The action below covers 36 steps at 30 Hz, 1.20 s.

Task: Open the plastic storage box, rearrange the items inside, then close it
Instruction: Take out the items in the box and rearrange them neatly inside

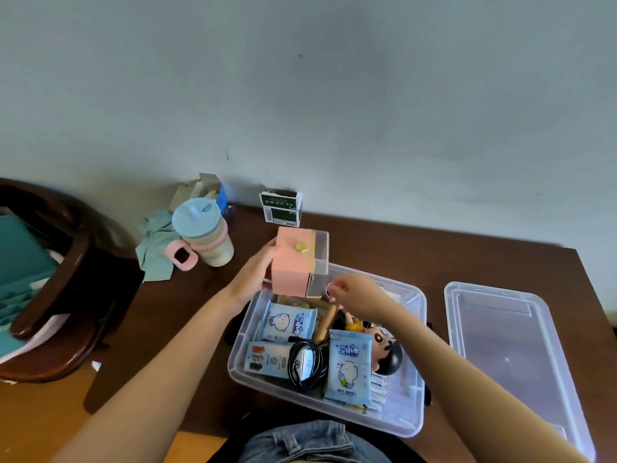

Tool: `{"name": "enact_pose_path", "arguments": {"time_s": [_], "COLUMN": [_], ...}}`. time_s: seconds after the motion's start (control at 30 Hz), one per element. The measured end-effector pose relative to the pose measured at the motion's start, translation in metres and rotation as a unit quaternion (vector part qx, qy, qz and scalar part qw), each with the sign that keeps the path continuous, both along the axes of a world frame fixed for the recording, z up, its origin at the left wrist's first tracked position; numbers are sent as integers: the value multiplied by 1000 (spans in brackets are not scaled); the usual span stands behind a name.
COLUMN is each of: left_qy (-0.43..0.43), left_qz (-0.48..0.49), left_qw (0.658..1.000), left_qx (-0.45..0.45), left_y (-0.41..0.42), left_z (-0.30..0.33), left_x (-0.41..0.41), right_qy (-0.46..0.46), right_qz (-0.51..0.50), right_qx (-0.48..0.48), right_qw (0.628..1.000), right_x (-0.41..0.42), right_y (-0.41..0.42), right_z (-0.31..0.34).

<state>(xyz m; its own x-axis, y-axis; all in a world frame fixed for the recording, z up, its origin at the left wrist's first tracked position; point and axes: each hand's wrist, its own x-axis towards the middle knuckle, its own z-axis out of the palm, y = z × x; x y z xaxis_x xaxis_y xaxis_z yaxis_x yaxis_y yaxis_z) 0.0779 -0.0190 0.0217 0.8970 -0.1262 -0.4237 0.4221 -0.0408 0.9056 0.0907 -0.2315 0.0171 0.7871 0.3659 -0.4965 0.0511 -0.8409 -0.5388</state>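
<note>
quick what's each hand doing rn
Left hand: holds the pink box above the storage box.
Right hand: fingers curled by the pink box's clear end; cannot tell if it grips.

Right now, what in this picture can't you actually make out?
- Head view: what the right hand pinches, hidden by its fingers.
- Back of the storage box, hidden by the pink case the left hand holds.
- Print on the wipe packets, too small.
- Lid, partly cut off by the frame's edge.
</note>
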Motion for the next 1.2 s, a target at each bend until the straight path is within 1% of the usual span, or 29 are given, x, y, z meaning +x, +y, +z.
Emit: {"name": "enact_pose_path", "arguments": {"time_s": [0.07,0.13,0.23,0.33,0.4,0.5,0.6,0.7,0.8,0.87,0.9,1.0,1.2], "left_qy": [-1,-3,-10,-24,-34,-47,-47,-49,-61,-68,-73,-90,-88], "left_qz": [58,104,134,144,143,129,118,116,122,125,126,123,114], "left_qw": [997,992,986,984,984,986,987,987,986,985,984,985,987], "left_qx": [-40,-72,-99,-106,-101,-94,-98,-101,-100,-100,-98,-80,-70], "left_y": [5,9,12,12,12,12,12,11,8,6,6,5,6], "left_z": [-6,-9,-12,-18,-20,-23,-22,-21,-18,-16,-16,-16,-19], "left_x": [-1,-1,0,1,3,5,7,9,8,7,7,4,3], "right_qy": [8,36,66,79,50,16,26,56,64,72,83,92,115], "right_qz": [31,49,78,97,108,118,130,93,78,60,40,-23,-79], "right_qx": [7,15,-18,-79,-105,-104,-110,-139,-191,-201,-192,-123,-80], "right_qw": [999,998,995,989,987,987,985,984,976,975,977,988,987], "right_x": [4,7,13,16,17,20,27,32,31,29,28,25,24], "right_y": [20,38,63,79,87,94,96,94,99,105,108,116,121], "right_z": [-6,-15,-34,-52,-60,-66,-71,-81,-91,-95,-99,-111,-114]}}
